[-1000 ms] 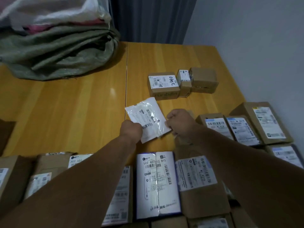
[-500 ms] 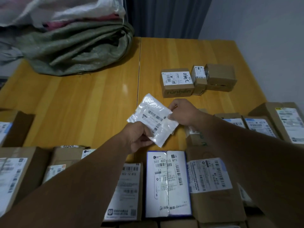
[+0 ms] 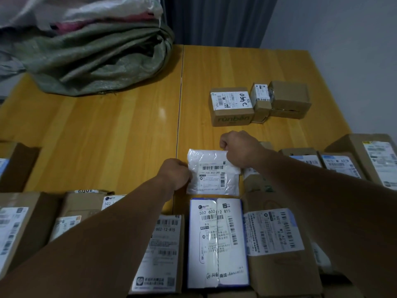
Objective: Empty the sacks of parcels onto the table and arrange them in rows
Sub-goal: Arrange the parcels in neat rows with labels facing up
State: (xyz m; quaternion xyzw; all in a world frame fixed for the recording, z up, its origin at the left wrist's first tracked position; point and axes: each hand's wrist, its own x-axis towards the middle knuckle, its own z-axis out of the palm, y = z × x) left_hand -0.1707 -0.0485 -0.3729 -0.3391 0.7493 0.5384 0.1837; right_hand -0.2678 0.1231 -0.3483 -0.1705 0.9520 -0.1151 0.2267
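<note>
A flat white plastic parcel [image 3: 212, 175] with a barcode label lies square on the wooden table [image 3: 111, 134], just beyond a white-and-blue labelled box [image 3: 217, 241]. My left hand [image 3: 175, 174] grips its left edge. My right hand [image 3: 238, 147] pinches its top right corner. Cardboard parcels with labels sit in a row along the near edge, one of them [image 3: 277, 239] right of the white-and-blue box. More boxes [image 3: 343, 164] line up on the right.
Three small cardboard boxes [image 3: 232, 106] stand together at the far right of the table. Folded green and white sacks [image 3: 96, 61] are heaped at the far left. A grey wall runs along the right side, with a dark curtain behind the table.
The white parcel was held tilted above the table; both hands have turned it straight and brought it down flat beside the row. The view has swung slightly left.
</note>
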